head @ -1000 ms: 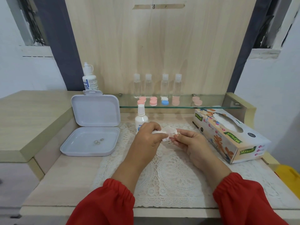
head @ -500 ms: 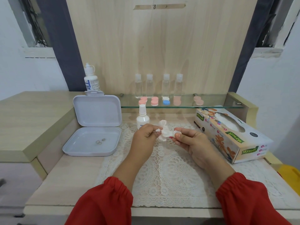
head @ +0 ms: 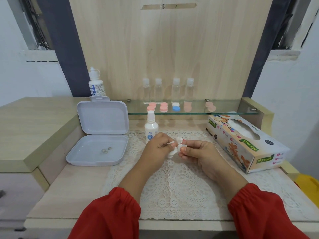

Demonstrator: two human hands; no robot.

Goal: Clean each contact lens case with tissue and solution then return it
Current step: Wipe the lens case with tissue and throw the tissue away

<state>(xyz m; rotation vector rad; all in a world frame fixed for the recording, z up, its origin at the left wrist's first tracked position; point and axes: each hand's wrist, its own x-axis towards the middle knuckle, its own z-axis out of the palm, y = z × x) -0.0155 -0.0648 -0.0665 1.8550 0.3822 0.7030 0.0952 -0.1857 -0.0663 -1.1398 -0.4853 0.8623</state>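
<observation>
Over the lace mat, my left hand [head: 158,146] pinches a crumpled white tissue [head: 176,144] and works it against a small white contact lens case [head: 182,147]. My right hand [head: 196,152] pinches that case between thumb and fingers. The case is mostly hidden by tissue and fingers. A small white solution bottle [head: 151,126] stands just behind my left hand. On the glass shelf [head: 224,112] lie several more lens cases, pink [head: 163,107], blue and white [head: 176,107] and peach [head: 210,106].
An open white plastic box [head: 96,150] with three small rings sits at the left. A tissue box [head: 245,142] lies at the right. Several clear bottles [head: 167,90] stand behind the shelf. A large solution bottle [head: 95,84] stands at the back left.
The tissue has been pulled and turned between my hands, and a tuft of it now sticks up above the case. Both hands stay together over the mat.
</observation>
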